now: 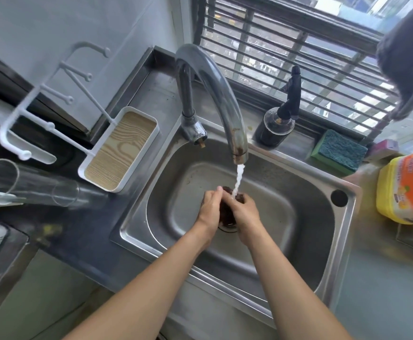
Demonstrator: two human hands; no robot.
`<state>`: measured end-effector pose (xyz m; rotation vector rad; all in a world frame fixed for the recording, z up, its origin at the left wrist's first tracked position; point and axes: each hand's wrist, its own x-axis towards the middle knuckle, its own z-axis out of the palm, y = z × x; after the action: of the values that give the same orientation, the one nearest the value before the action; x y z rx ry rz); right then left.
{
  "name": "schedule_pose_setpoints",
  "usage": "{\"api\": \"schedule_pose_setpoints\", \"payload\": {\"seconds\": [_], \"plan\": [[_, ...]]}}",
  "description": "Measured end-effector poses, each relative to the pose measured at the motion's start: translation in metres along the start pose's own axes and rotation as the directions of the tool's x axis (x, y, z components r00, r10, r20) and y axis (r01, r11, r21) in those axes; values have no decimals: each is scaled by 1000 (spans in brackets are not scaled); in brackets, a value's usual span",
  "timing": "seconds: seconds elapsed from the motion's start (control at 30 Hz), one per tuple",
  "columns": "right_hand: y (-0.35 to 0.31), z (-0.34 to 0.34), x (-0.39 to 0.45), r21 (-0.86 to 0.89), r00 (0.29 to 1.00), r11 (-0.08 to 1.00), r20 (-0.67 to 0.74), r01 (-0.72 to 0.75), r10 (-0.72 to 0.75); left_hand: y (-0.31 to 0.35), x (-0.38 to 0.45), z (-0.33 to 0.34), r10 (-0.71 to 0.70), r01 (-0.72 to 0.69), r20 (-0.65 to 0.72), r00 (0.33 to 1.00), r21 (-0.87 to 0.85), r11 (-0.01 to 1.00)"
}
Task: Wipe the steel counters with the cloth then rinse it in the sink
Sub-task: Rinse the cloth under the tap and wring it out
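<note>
A dark brown cloth (pixel 226 210) is bunched between both hands over the drain of the steel sink (pixel 298 192). My left hand (pixel 209 207) grips its left side and my right hand (pixel 246 212) grips its right side. Water runs from the curved steel tap (pixel 215 94) onto the top of the cloth. Most of the cloth is hidden by my fingers. The steel counter (pixel 382 290) lies to the right of the sink.
A white rack with a wood-grain tray (pixel 120 148) and a clear glass (pixel 28 185) stand left of the sink. Behind it are a dark pump bottle (pixel 276 123) and a green sponge (pixel 339 152). A yellow packet (pixel 406 187) sits at the right. A barred window is behind.
</note>
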<state>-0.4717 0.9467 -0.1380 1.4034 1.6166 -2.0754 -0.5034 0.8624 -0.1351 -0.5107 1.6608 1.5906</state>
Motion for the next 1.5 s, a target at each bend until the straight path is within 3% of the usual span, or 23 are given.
{"api": "schedule_pose_setpoints", "payload": {"seconds": [0.07,0.13,0.2,0.33,0.5,0.6,0.67,0.77,0.83,0.93,1.1,1.2,1.27,1.4,1.5], "plan": [[2,-2,4,169,998,985,-56,-21,31,-5,0,-4,14,-14,0,1000,142,990],[3,-6,8,337,993,936,-15,-106,118,-9,0,-11,12,-14,14,1000,234,972],[4,-9,11,432,992,895,-4,-111,125,-7,0,-17,19,-27,46,999,194,981],[9,-15,14,573,988,817,-153,69,24,6,3,-16,2,-2,-13,1000,11,1000],[16,10,-1,364,994,926,68,-102,83,6,-4,3,-21,17,-64,998,-60,998],[25,17,5,225,978,971,-206,82,-35,8,-6,12,-106,102,-14,994,-172,980],[25,14,9,131,924,972,-357,196,-138,4,1,12,-69,67,-47,997,-42,997],[16,6,8,147,875,946,-442,290,-200,4,5,5,-55,67,-125,991,93,993],[10,1,11,208,895,935,-406,287,-185,10,5,0,-181,186,-67,981,60,981],[12,-3,17,142,964,964,-177,226,-200,20,-1,-1,-276,276,0,961,43,960],[13,8,14,96,986,985,-96,146,-137,19,8,8,-110,111,-120,987,4,994],[9,21,9,-91,959,978,-198,187,-202,18,8,14,85,-49,-118,989,275,960],[7,21,10,-219,917,950,-286,221,-279,15,8,13,108,-71,-104,989,313,947],[2,9,7,-350,871,905,-332,241,-361,8,6,11,161,-124,-84,983,339,933],[-1,5,10,-314,893,943,-385,110,-233,6,8,12,172,-155,-8,985,399,904]]}}
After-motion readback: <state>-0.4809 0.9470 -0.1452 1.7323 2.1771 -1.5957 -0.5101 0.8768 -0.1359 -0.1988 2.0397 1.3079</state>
